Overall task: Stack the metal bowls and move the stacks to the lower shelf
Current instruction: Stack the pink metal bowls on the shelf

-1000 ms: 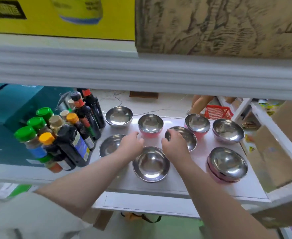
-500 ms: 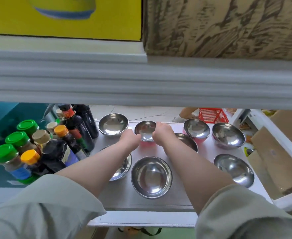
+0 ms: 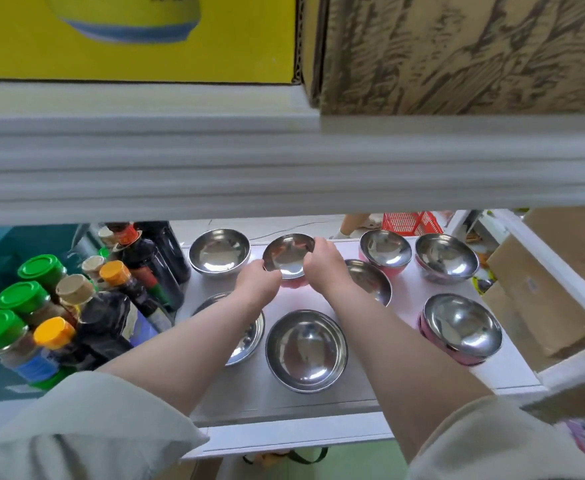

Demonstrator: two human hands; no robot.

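Several metal bowls lie on a white shelf (image 3: 405,299). My left hand (image 3: 258,284) and my right hand (image 3: 325,266) grip opposite sides of a small pink-bottomed metal bowl (image 3: 287,256), which is tilted toward me. A large bowl (image 3: 306,351) sits in front of it, and another bowl (image 3: 246,336) lies partly under my left forearm. One bowl (image 3: 220,251) stands at the back left. A further bowl (image 3: 370,280) is half hidden behind my right wrist. Pink-bottomed bowls (image 3: 384,252) (image 3: 447,258) (image 3: 462,327) stand to the right.
Dark sauce bottles (image 3: 152,265) and green-capped jars (image 3: 42,271) crowd the shelf's left side. An upper shelf edge (image 3: 284,161) overhangs close above, carrying a yellow box (image 3: 128,36) and a cardboard box (image 3: 457,53). Cardboard boxes (image 3: 540,299) stand at right, a red basket (image 3: 410,223) behind.
Both hands moved from the near bowls back to the small pink-bottomed bowl, closed on its rim and tilted it up. The view has moved closer to the shelf.
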